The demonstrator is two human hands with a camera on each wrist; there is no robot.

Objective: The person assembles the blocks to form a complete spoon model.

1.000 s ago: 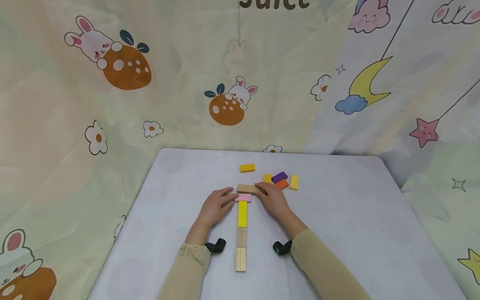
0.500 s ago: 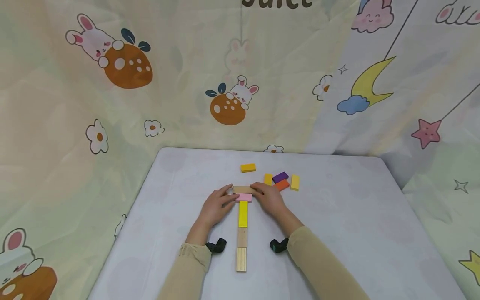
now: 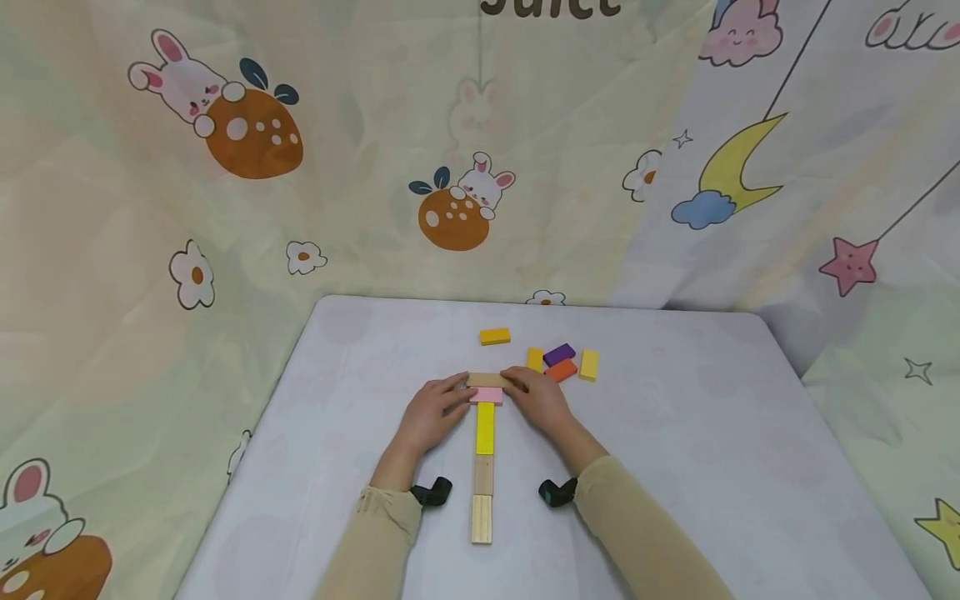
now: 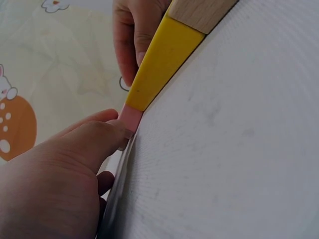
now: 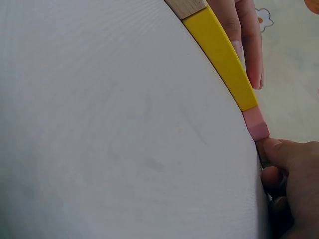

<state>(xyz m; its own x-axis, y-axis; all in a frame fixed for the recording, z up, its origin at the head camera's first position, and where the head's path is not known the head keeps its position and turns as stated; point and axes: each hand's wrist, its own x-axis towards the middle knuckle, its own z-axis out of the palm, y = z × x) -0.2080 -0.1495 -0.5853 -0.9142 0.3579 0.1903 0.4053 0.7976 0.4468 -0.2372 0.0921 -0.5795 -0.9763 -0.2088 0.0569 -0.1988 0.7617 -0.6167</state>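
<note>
Printed cloth backdrop (image 3: 570,208), rabbits, fruit, moon and star, at 12 o'clock beyond the table. Table (image 3: 675,417), white-topped, bearing all blocks. Two tan sleeves, right (image 3: 652,533) entering from 5 o'clock, left (image 3: 378,542) from 7. Left hand (image 3: 432,412), at 9 o'clock of the pink block (image 3: 487,395): fingers extended, loosely spread, touching that block's end. Right hand (image 3: 542,400), at 3 o'clock: thumb and curled fingers pinching the near end of the wooden crosspiece (image 3: 484,379). Two black wrist devices (image 3: 558,492), one per wrist. Crosspiece: laid crosswise, just past the pink block at 12 o'clock, between the hands. Yellow bar (image 3: 485,427): lengthwise, meeting the pink block at 6 o'clock. Plain wooden block (image 3: 483,474): end to end with the bar, further toward 6. Lined wooden block (image 3: 482,518): last in the row. Pink block: crosswise, shorter than the bar. Loose, smaller pieces: deep yellow block (image 3: 495,336) at 12 o'clock, well apart; toward 2 o'clock, pale yellow block (image 3: 588,365), purple block (image 3: 559,355), orange block (image 3: 561,370) just beside it, and a partly hidden yellow block (image 3: 534,358).
</note>
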